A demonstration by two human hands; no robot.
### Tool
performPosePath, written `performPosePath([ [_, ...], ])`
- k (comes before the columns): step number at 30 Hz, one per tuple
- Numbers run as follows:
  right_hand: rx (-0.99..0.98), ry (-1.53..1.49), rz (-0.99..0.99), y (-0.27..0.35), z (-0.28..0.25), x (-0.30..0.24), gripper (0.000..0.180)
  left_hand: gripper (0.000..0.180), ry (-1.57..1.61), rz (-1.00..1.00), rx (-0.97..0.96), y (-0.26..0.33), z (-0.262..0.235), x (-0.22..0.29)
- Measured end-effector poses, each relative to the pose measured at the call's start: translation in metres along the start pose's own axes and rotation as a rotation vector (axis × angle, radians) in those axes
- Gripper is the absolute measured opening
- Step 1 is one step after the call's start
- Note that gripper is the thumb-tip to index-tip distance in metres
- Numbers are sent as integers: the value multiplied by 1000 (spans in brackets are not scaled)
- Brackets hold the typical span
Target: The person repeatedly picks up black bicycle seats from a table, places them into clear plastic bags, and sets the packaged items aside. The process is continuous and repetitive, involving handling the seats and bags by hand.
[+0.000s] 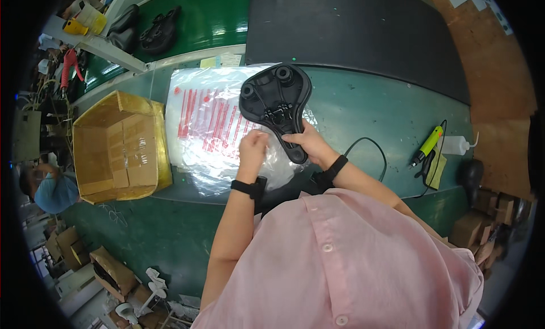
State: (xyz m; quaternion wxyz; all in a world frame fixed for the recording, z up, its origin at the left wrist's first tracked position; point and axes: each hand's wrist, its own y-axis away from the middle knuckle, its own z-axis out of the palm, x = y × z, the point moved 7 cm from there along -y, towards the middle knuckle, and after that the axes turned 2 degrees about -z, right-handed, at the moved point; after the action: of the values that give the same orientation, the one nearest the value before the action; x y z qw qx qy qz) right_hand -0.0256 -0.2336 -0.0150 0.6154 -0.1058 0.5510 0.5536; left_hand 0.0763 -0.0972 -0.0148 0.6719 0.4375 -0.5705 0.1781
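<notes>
A black bicycle saddle (271, 102) is held underside up, so its rail clamp and two round rear springs or bumpers show. My right hand (311, 144) grips it by the narrow nose, thumb on top. Just left of the nose is my left hand (253, 149), its fingers curled together; whether anything small is pinched in them is hidden. Both hands are above a stack of clear plastic bags (196, 116) with red print, lying on the green table (363, 110).
An open cardboard box (166, 141) with yellow tape stands left of the bags. To the right lie a yellow-green power screwdriver (429, 144) with a cord and a white squeeze bottle (456, 145). A black mat (352, 31) and more saddles (160, 31) are beyond. Another person (55, 191) is far left.
</notes>
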Motion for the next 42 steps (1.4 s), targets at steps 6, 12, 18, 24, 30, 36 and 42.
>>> performPosePath([
  [6,97,154,-79,-8,-33,-10,66,12,655,9,292,9,-92,19],
  [12,60,290,-343,36,-41,-77,67,7,212,102,115,34,-79,64],
  [18,-220,-44,-82,76,15,-76,60,6,52,165,-61,37,8,58],
  [24,-41,109,-163,29,-4,-38,61,11,300,47,5,31,-21,48],
  [30,156,325,-333,37,-66,-59,64,8,547,-37,19,46,-83,30],
  [36,-10,842,-541,86,-32,-88,55,15,305,64,221,40,-42,48],
  [42,-97,1446,-752,80,9,-74,55,16,213,218,353,39,-56,74],
])
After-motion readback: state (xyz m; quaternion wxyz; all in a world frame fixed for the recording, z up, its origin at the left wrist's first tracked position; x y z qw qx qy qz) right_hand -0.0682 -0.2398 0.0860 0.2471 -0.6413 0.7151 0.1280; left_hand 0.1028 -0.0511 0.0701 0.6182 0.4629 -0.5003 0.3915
